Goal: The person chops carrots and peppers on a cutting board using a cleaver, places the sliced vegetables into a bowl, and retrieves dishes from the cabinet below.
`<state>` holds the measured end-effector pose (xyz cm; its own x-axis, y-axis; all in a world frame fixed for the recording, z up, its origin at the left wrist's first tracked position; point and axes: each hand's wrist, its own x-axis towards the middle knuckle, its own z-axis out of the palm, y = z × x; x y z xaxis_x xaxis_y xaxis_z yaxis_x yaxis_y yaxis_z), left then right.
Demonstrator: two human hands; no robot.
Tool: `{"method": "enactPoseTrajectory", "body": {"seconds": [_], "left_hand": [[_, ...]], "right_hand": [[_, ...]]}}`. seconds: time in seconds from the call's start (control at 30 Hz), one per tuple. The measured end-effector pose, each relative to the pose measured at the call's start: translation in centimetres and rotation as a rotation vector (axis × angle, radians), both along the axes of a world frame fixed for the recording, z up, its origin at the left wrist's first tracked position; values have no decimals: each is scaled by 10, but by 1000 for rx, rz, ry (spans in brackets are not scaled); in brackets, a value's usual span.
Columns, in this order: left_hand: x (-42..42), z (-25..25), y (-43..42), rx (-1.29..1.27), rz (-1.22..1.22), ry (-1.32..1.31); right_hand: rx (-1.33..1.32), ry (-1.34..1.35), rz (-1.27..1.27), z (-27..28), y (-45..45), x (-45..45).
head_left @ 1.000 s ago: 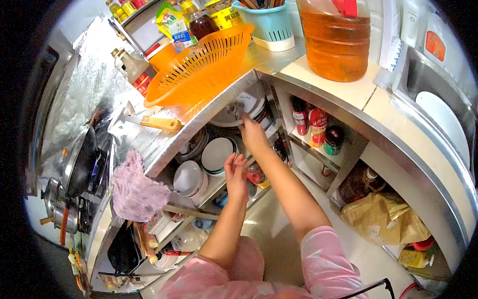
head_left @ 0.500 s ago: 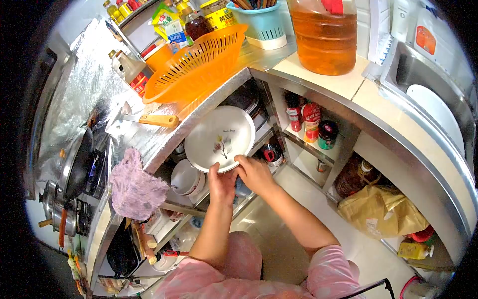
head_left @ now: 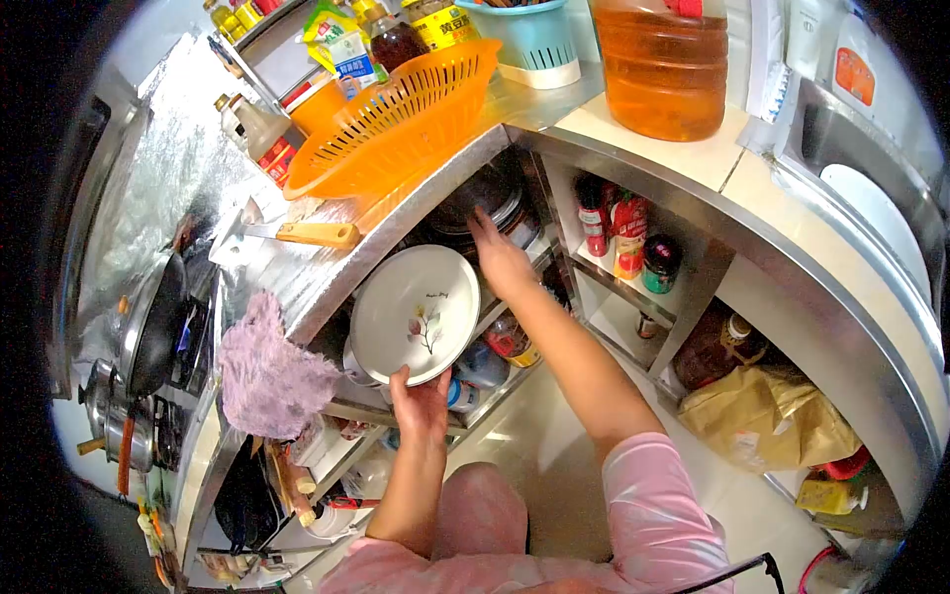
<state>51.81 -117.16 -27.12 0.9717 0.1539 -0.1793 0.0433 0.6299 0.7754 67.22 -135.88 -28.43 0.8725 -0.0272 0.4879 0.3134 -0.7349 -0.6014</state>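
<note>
A white plate with a printed flower sprig is in my left hand, which grips its near rim with the thumb on top. The plate is tilted toward me, in front of the cupboard shelf. My right hand is off the plate and reaches into the cupboard with fingers stretched out. Its fingertips are at a dark, round pot-like thing with a shiny rim; whether they touch it I cannot tell. Part of a white container shows behind the plate.
An orange basket and an orange-handled knife lie on the counter above. A purple cloth hangs over the counter edge at left. Sauce bottles stand on the right shelf, under a large jug of amber liquid.
My right hand has let go of the plate and moved up into the cupboard. My left hand has shifted the plate slightly down and left.
</note>
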Motion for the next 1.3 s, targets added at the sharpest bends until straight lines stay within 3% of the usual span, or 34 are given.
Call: {"method": "enactPoseTrajectory", "body": {"seconds": [0.1,0.2,0.3,0.4,0.5,0.73,1.13,1.3], "left_hand": [[-1,-4,6,-14,4,-3],[-2,-5,10,-5,-1,-13],[0,-6,14,-1,-16,-45],[-1,-7,12,25,4,-47],[-1,-9,10,13,14,-56],[0,-12,2,16,64,-36],[13,-1,-28,45,179,11],[51,-9,-30,-32,53,63]], "right_hand": [[-200,146,-1,4,8,29],[-14,193,-71,-32,22,80],[276,269,-105,22,11,43],[178,-56,-43,16,9,28],[263,-75,-96,10,10,6],[328,-335,46,1,-4,-84],[82,-225,-19,-24,-62,-222],[94,-159,-24,-33,-79,-286]]}}
